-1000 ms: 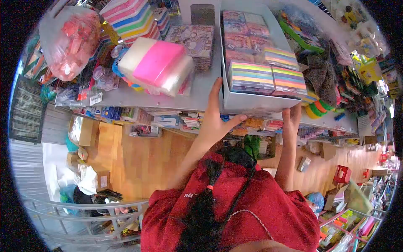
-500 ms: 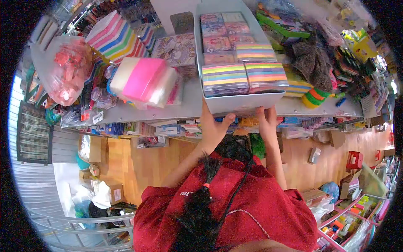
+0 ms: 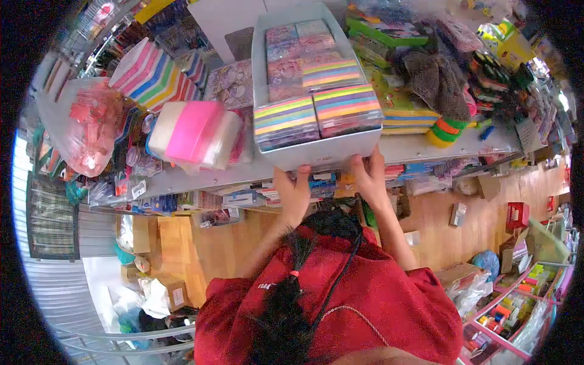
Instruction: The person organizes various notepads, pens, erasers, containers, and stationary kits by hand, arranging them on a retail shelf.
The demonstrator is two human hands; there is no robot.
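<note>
A long white box with its top open lies on the shelf, its near end jutting toward me over the front edge. Packs with pastel rainbow-striped edges fill its near half, and flat packs with pink and purple pictures lie farther back. My left hand grips the box's near end at the lower left, thumb up against the front wall. At the lower right, my right hand holds the same end. The fingers of both hands are mostly hidden beneath the box.
A pink-and-white wrapped bundle, a rainbow-striped stack and a bag of red items stand to the left. On the right are a dark grey cloth and a striped roll. Goods fill the shelf below.
The white box has shifted left along the shelf, with both my hands moving along on its near end. The camera view has also shifted slightly.
</note>
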